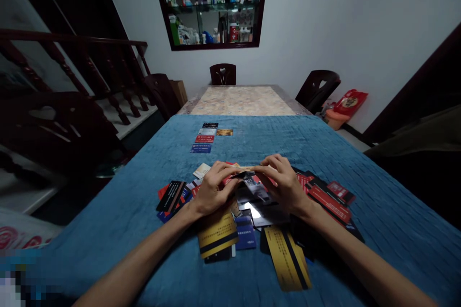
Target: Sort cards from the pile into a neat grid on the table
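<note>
Two hands, bare, fingers bent. Left hand: nearly closed, thumb and fingers pinching the left end of one pale card. Right hand: half curled, fingertips on the card's right end. Pale card: raised above the heap, seen almost edge-on.

Handling, as judged: light, thin, springy plastic; slick on the faces, apt to slide over its neighbours; sturdy, though it could crease if bent hard. Best taken by opposite edges or a corner.

Beneath and around the hands, one loose heap, overlapping: two yellow cards, left and right; one blue card; one glossy dark card; one red card; one black card; others.

Beyond, four cards in a column: black, pale blue, red, blue. One gold card, right of the column.

Under all, one blue cloth over the tabletop.

Unclear: right thumb, hidden; the pale card's faces; the heap's count; print, too small; glare on the glossy card.
</note>
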`<act>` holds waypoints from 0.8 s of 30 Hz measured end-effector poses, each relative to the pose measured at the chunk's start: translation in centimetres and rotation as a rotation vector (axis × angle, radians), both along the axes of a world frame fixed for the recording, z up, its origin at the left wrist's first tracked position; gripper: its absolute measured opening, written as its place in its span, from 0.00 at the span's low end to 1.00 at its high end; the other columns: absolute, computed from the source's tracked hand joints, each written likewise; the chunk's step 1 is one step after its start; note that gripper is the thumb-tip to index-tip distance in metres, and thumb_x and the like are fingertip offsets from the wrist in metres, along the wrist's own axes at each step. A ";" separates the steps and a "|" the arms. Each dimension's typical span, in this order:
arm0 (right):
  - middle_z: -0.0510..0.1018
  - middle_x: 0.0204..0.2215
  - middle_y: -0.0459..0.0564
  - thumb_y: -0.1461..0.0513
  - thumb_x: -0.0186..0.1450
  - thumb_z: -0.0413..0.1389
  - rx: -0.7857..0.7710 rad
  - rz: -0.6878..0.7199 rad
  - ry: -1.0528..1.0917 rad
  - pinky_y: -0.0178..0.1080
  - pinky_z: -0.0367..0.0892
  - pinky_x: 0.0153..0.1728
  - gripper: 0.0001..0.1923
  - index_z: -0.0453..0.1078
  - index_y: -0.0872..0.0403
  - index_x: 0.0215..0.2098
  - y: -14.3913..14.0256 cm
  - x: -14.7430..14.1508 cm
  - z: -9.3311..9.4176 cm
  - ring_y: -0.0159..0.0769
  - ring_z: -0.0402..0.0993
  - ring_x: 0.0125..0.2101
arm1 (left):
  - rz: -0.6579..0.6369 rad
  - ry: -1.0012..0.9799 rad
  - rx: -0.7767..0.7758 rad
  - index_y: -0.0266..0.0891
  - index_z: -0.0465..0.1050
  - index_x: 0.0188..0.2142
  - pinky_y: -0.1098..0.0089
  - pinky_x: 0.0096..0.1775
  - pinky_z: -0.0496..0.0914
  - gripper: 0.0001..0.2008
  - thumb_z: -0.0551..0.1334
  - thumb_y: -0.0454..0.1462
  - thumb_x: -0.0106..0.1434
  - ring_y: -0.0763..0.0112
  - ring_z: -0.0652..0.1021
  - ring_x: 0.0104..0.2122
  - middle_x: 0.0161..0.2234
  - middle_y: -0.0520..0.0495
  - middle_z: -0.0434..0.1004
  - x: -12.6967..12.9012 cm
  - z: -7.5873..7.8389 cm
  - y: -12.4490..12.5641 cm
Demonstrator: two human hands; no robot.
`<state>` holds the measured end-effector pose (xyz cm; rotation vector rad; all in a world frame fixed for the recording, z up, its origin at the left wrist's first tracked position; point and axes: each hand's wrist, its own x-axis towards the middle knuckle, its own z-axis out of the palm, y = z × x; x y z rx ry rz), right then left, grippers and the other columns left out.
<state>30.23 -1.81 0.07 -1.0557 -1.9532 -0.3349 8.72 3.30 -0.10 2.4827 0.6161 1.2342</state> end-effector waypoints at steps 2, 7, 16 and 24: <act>0.73 0.33 0.50 0.67 0.69 0.51 0.030 0.004 -0.056 0.42 0.60 0.37 0.10 0.73 0.51 0.44 -0.1 -0.4 0.2 0.38 0.66 0.36 | -0.007 -0.015 0.012 0.40 0.75 0.47 0.65 0.45 0.71 0.10 0.61 0.33 0.66 0.67 0.75 0.41 0.40 0.45 0.77 0.0 0.0 0.0; 0.75 0.34 0.50 0.66 0.70 0.50 0.032 0.000 -0.116 0.44 0.61 0.39 0.14 0.73 0.48 0.49 -0.2 -0.9 0.3 0.39 0.66 0.37 | -0.036 -0.026 0.020 0.40 0.76 0.45 0.68 0.41 0.72 0.11 0.59 0.30 0.66 0.69 0.76 0.39 0.37 0.47 0.76 0.1 -0.6 0.0; 0.77 0.37 0.53 0.61 0.69 0.52 -0.219 -0.009 0.011 0.45 0.63 0.39 0.10 0.73 0.51 0.46 0.1 -0.1 -0.7 0.43 0.67 0.40 | 0.019 -0.139 -0.066 0.39 0.76 0.41 0.69 0.40 0.73 0.12 0.57 0.28 0.63 0.70 0.78 0.36 0.35 0.47 0.79 0.2 -0.2 -0.2; 0.77 0.35 0.51 0.64 0.68 0.54 -0.383 0.104 0.095 0.44 0.64 0.40 0.05 0.72 0.53 0.38 0.6 -0.3 -2.1 0.40 0.68 0.38 | 0.086 -0.092 -0.134 0.39 0.73 0.37 0.70 0.40 0.73 0.10 0.57 0.27 0.60 0.71 0.78 0.34 0.34 0.49 0.79 0.2 -1.0 -0.1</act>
